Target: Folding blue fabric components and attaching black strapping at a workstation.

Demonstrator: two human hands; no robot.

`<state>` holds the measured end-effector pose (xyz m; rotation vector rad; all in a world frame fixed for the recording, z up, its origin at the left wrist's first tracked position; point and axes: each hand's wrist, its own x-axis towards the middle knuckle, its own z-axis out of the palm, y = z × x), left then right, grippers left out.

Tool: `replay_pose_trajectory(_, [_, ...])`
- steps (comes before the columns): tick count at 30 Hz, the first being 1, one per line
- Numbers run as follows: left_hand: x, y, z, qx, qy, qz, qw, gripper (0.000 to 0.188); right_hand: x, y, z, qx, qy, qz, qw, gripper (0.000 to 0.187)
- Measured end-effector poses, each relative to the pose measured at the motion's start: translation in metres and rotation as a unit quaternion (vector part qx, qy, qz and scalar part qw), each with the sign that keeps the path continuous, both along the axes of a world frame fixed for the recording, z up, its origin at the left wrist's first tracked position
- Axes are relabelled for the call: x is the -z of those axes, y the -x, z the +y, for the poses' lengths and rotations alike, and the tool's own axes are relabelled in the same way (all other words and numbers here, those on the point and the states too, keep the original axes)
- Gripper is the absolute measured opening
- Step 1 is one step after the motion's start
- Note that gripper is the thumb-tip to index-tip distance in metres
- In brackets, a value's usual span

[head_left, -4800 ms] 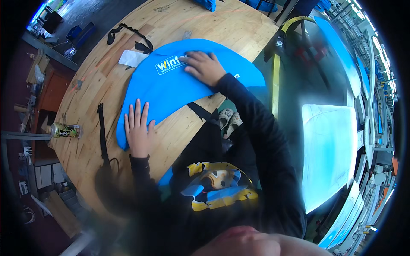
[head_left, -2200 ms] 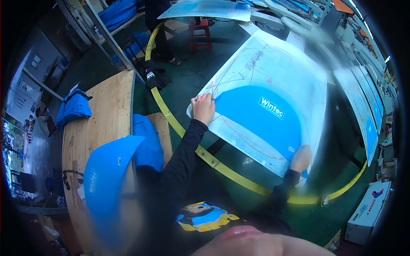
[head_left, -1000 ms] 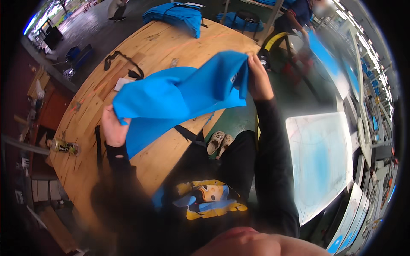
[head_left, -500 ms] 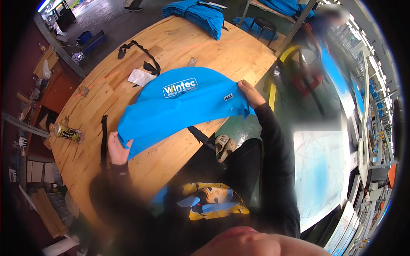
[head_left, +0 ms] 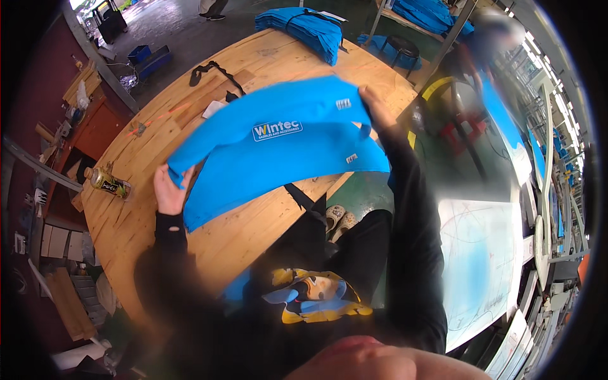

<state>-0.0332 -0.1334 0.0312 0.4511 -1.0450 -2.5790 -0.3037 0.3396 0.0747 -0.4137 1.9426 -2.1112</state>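
Observation:
Between my two hands a blue fabric panel [head_left: 253, 104] is stretched in an arch, with a small white label near its right end. My left hand [head_left: 169, 190] pinches its left corner. At the upper right, my right hand [head_left: 378, 109] grips the other end. Under and nearer to me lies a second blue panel [head_left: 272, 174], with a white printed logo and another small label. Its right end reaches past the table edge. Whether the two panels are joined is hidden by the raised one.
The wooden table [head_left: 221, 247] holds a strapped stack of blue fabric [head_left: 304, 31] at the far side, a black strap [head_left: 221, 73], a white paper [head_left: 213, 109] and a drink bottle [head_left: 109, 183] at left. A whitish board [head_left: 478, 266] stands right. Another person [head_left: 468, 57] is blurred at upper right.
Both hands have moved up and away from me. The held panel has swung from the near side to the far side, uncovering the panel below and its label.

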Motion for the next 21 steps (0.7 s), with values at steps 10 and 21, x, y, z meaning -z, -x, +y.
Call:
replay_pose_trajectory(10, [0.029,-0.051,0.006,0.086,0.066,-0.091,0.990,0.023,0.069,-0.006,0.030,-0.063,-0.237,0.052,0.968,0.027])
replay_pose_trajectory(21, [0.018,-0.074,0.024,0.025,0.398,-0.178,0.899,0.024,0.056,-0.030,0.030,0.030,-0.321,0.193,0.927,0.018])
